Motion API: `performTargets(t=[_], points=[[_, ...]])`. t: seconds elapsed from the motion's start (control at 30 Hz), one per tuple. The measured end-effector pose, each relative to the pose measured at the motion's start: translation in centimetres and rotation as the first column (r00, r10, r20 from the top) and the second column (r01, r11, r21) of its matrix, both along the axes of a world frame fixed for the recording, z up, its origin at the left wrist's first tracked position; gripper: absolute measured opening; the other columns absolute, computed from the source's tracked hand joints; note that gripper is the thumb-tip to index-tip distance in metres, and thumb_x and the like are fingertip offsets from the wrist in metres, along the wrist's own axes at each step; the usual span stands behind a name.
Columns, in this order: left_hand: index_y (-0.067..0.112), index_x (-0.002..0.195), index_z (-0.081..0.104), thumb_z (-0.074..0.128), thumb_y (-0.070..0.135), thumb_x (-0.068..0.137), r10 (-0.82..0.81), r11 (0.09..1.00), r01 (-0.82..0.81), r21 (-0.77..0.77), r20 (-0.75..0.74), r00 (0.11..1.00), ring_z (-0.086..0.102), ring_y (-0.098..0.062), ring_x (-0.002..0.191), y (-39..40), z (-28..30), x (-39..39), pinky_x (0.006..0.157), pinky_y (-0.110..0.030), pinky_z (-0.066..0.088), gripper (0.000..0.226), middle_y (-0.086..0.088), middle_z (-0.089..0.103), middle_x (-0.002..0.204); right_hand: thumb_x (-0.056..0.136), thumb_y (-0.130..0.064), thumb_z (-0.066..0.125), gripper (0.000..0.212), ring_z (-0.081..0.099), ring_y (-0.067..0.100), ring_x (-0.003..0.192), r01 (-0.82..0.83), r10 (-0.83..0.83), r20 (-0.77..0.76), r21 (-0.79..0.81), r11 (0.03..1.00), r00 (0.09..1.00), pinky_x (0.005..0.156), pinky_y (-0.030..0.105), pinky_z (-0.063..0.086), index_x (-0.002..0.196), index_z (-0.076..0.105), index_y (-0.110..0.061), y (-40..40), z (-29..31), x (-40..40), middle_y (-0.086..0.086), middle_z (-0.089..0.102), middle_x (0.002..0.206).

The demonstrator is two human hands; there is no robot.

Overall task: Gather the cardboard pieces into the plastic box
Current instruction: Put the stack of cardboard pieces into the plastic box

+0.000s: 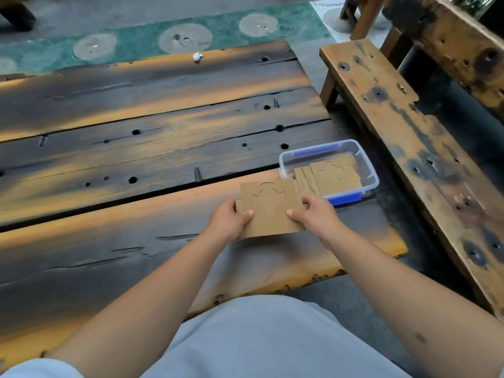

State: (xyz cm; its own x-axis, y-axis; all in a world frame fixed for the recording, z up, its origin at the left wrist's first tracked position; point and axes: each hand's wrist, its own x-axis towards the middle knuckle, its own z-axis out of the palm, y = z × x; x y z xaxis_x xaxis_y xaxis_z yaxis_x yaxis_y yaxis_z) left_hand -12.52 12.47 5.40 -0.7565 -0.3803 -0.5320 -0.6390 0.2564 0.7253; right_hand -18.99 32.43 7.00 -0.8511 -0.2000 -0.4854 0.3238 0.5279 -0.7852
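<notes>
Both hands — left hand (229, 221), right hand (313, 214) — are clamped on a loose cardboard stack (271, 208) near the plastic box (369, 170); uneven pressure could let under-pieces slip out.

My forearms are bare from the elbows down, with no watch, ring or glove on my left hand (228, 221) or right hand (313, 214). I wear a plain, pale grey-white garment (261, 342), smooth and unmarked.

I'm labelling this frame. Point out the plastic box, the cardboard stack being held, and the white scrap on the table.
plastic box (371, 178), head view, right rim.
cardboard stack (270, 211), head view, top sheet's middle.
white scrap (197, 57), head view, its middle.
</notes>
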Motion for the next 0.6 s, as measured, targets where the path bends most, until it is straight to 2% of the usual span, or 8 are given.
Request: performTargets(t=[0.1,0.17,0.33,0.43,0.53,0.6], points=[[0.016,0.112,0.062,0.069,0.032,0.085,-0.007,1.0,0.007,0.004,-0.017,1.0,0.064,-0.024,0.098,3.0,-0.1,-2.8,0.09,-0.044,0.053,0.032,-0.004,0.069,0.11,0.08,-0.018,0.075,0.025,0.067,0.016,0.094,0.003,-0.003,-0.013,0.034,0.999,1.0,0.09,0.04,0.054,0.104,0.068,-0.022,2.9,0.1,-2.6,-0.001,0.072,0.104],[0.014,0.111,0.062,0.069,0.03,0.085,-0.014,1.0,0.014,-0.008,-0.029,0.999,0.064,-0.025,0.097,5.3,0.1,-5.3,0.088,-0.044,0.054,0.032,-0.005,0.068,0.109,0.079,-0.018,0.075,0.021,0.067,0.02,0.094,0.011,-0.01,-0.029,0.062,0.998,1.0,0.091,0.043,0.053,0.099,0.069,-0.021,5.0,0.1,-5.0,0.001,0.073,0.101],[0.016,0.099,0.059,0.07,0.037,0.082,-0.058,0.993,0.055,-0.109,-0.027,0.998,0.062,-0.024,0.091,7.3,0.4,-8.8,0.08,-0.04,0.055,0.029,-0.003,0.066,0.101,0.078,-0.015,0.075,0.019,0.068,0.023,0.094,0.018,-0.012,-0.072,0.082,0.996,0.997,0.091,0.045,0.053,0.097,0.07,-0.018,7.0,0.0,-8.3,0.005,0.073,0.101],[0.017,0.102,0.059,0.07,0.037,0.081,-0.071,0.993,0.069,-0.096,-0.014,0.997,0.062,-0.023,0.092,8.8,0.2,-11.3,0.082,-0.039,0.055,0.031,-0.002,0.067,0.104,0.08,-0.018,0.074,0.026,0.066,0.019,0.091,0.02,-0.008,-0.092,0.139,0.99,0.996,0.085,0.036,0.054,0.105,0.069,-0.015,8.5,-0.3,-10.8,-0.001,0.071,0.1],[0.015,0.113,0.06,0.071,0.034,0.081,-0.069,0.995,0.068,-0.071,-0.011,0.998,0.063,-0.025,0.098,10.2,0.0,-13.3,0.085,-0.042,0.056,0.039,-0.005,0.067,0.109,0.081,-0.023,0.074,0.026,0.058,0.009,0.076,0.023,0.003,-0.124,0.207,0.978,0.992,0.067,0.022,0.043,0.106,0.067,-0.018,9.5,-0.8,-13.1,-0.005,0.066,0.095],[0.016,0.118,0.059,0.07,0.029,0.082,-0.084,0.993,0.084,-0.083,-0.006,0.996,0.063,-0.027,0.1,10.9,-0.3,-14.3,0.085,-0.038,0.055,0.04,-0.007,0.067,0.111,0.08,-0.026,0.074,0.03,0.054,0.01,0.074,0.022,0.016,-0.135,0.276,0.961,0.991,0.066,0.023,0.039,0.109,0.066,-0.018,9.8,-1.4,-14.3,-0.002,0.067,0.098]])
